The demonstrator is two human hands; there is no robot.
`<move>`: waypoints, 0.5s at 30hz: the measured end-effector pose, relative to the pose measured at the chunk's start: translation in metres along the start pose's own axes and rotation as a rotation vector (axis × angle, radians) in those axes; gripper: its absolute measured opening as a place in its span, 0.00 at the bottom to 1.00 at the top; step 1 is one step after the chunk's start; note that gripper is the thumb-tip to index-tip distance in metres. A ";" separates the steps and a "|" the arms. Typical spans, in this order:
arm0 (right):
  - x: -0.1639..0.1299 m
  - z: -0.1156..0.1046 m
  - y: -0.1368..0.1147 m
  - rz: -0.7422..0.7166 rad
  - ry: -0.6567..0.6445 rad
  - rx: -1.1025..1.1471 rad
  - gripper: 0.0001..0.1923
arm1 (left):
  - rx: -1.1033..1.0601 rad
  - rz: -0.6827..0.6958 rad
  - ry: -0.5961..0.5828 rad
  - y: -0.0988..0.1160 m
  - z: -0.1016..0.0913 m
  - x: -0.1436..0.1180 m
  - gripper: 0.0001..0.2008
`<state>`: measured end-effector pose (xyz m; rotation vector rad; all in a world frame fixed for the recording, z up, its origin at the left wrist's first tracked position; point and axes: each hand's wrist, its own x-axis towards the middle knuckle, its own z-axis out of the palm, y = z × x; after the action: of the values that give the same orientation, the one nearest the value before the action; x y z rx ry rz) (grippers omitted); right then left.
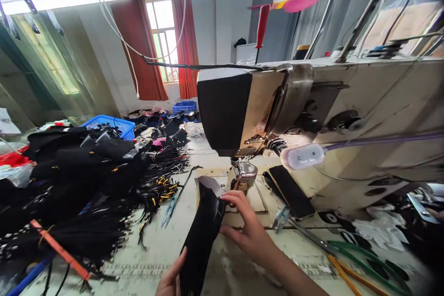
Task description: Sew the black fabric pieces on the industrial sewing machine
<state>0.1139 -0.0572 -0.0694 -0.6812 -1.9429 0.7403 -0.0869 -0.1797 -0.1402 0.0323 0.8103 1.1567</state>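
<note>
A long black piece of material [201, 231] with a shiny patch and a pale grey inner face at its far end slants up from the lower middle. Its near end is gripped by my left hand [172, 274], thumb on top, the other fingers mostly hidden. My right hand [250, 231] grips the right edge farther up, fingers above and thumb lower down. The piece's far end lies just left of the sewing machine's presser foot area [242, 178]. Whether it touches the foot, I cannot tell.
The sewing machine's head [225, 111] overhangs the work, with a small lamp [302, 156] below. Blue thread snips [169, 210] lie left; green-handled scissors [360, 254] and a black strip [291, 189] lie right. Black pieces and cords [83, 185] heap at left, before a blue basket [120, 126].
</note>
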 end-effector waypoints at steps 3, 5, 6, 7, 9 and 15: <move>-0.023 0.009 -0.008 -0.132 0.207 -0.148 0.20 | 0.005 0.028 -0.101 0.002 0.028 -0.012 0.24; -0.044 0.023 -0.016 -0.269 0.167 -0.198 0.19 | 0.000 0.088 -0.128 0.000 0.043 -0.014 0.23; -0.054 0.031 -0.019 -0.338 0.092 -0.216 0.17 | -0.007 0.113 -0.137 -0.001 0.048 -0.012 0.22; -0.061 0.038 -0.022 -0.372 0.043 -0.231 0.16 | -0.020 0.137 -0.143 -0.003 0.051 -0.010 0.20; -0.066 0.047 -0.027 -0.383 0.037 -0.232 0.12 | -0.059 0.175 -0.148 -0.005 0.053 -0.004 0.15; -0.052 0.035 -0.032 -0.386 0.047 -0.090 0.12 | 0.079 0.460 0.054 -0.014 0.055 0.000 0.21</move>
<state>0.0996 -0.1237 -0.0894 -0.3542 -1.9927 0.3964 -0.0440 -0.1656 -0.1062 0.2655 0.9245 1.5620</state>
